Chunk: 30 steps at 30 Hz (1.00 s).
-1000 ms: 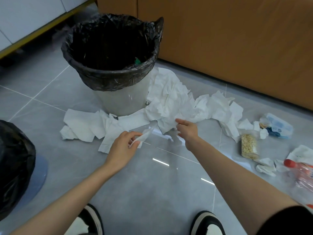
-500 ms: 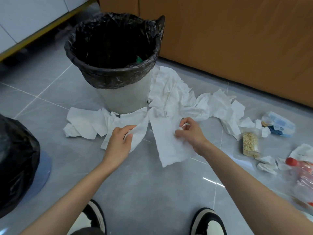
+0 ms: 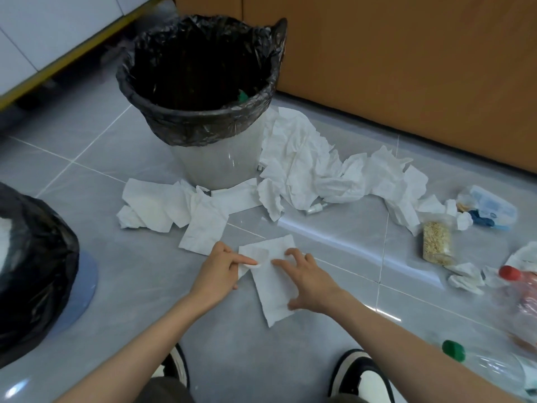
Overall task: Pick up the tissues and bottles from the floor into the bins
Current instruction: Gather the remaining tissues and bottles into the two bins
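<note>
A white tissue lies flat on the grey tile floor in front of me. My left hand pinches its left corner between thumb and outstretched index finger. My right hand presses on the sheet's right side with spread, bent fingertips. Beyond it stands a grey bin lined with a black bag. More tissues are heaped to the bin's right and in front of it on the left. A red-capped bottle and a green-capped bottle lie at the far right.
A second bin with a black bag stands at the left edge. A packet of grains, a blue wrapper pack and small tissue scraps lie at the right. A wooden cabinet runs behind. My shoes are below.
Both hands have pulled one tissue out of the heap toward me and laid it flat on the floor. The right hand has let go of its pinch and now presses on the sheet.
</note>
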Each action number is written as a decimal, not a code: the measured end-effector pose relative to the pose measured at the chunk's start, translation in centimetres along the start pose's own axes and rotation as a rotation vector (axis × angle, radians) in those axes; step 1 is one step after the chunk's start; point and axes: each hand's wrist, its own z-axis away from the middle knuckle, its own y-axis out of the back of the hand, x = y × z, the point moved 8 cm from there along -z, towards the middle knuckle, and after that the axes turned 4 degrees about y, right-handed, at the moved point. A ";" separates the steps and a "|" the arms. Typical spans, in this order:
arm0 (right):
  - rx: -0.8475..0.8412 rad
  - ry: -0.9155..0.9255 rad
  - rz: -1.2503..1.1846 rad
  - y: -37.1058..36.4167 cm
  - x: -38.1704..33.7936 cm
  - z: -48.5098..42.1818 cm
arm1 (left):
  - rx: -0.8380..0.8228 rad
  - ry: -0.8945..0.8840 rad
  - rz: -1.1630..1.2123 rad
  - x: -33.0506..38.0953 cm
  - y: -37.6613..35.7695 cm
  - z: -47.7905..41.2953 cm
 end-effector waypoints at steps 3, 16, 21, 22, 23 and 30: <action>0.039 -0.003 0.010 0.7 0.1 -0.7 | 0.018 -0.005 0.006 0.6 0.6 0.1; 0.536 0.223 -0.870 15.9 -10.9 -2.6 | 0.584 -0.167 0.298 4.8 16.0 5.8; 0.450 0.483 -0.961 19.9 -22.0 -3.6 | 0.877 -0.227 0.139 4.7 22.5 11.2; 0.417 0.528 -0.958 20.2 -24.4 -4.0 | 0.953 -0.219 0.092 4.0 23.9 12.5; 0.373 0.576 -0.950 20.4 -26.9 -4.4 | 1.028 -0.198 0.045 3.2 25.3 13.7; 0.249 0.756 -0.366 17.9 -38.6 -6.4 | 1.195 0.078 -0.348 -2.0 31.7 18.7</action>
